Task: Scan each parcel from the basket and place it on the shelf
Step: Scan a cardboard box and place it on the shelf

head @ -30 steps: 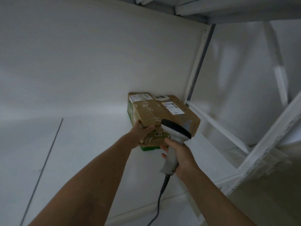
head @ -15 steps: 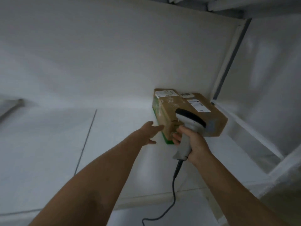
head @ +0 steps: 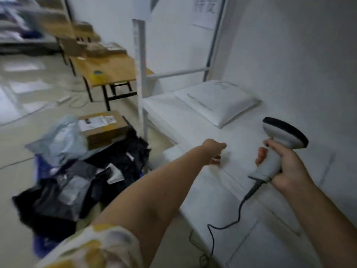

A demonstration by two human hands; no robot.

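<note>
Parcel shelved: left hand (head: 213,151) grip, released from the brown cardboard box, is empty; right hand (head: 287,169) grip grasps white-and-black handheld scanner (head: 280,144). Next parcel: blue plastic basket (head: 39,165).

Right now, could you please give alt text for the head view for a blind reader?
The right hand grips a corded white barcode scanner over a shelf, while the empty left hand extends over its front edge. A white padded mailer lies on the shelf; a blue basket on the floor holds a cardboard box and black bags.
</note>
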